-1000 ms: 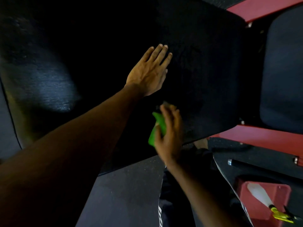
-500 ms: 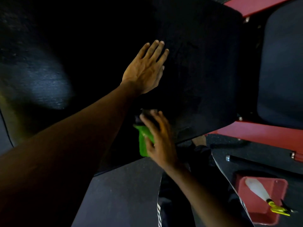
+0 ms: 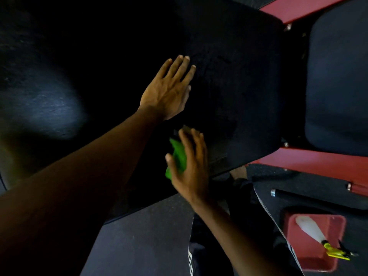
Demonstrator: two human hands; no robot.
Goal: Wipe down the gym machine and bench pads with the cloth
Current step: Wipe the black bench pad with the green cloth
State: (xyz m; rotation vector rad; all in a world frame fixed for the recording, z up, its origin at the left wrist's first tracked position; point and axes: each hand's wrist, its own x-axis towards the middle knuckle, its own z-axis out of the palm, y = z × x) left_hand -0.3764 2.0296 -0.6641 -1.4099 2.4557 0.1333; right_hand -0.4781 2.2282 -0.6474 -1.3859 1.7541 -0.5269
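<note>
A large black bench pad (image 3: pixel 239 96) fills the upper middle of the view. My left hand (image 3: pixel 169 90) lies flat on it, fingers straight and together, pointing away from me. Just below, near the pad's front edge, my right hand (image 3: pixel 191 168) holds a bunched green cloth (image 3: pixel 178 154) between thumb and fingers against the pad. Most of the cloth is hidden under the fingers. A second dark pad (image 3: pixel 338 86) sits to the right across a gap.
The red machine frame (image 3: pixel 310 162) runs along the pads' right side. A black bar (image 3: pixel 298 196) lies on the dark floor (image 3: pixel 143 236) below it. At the lower right, a red tray (image 3: pixel 298 255) holds a white spray bottle (image 3: pixel 310 230) with a yellow trigger.
My right hand slid the green cloth a little to the left along the pad's front edge. My left hand stayed flat on the pad, barely shifting.
</note>
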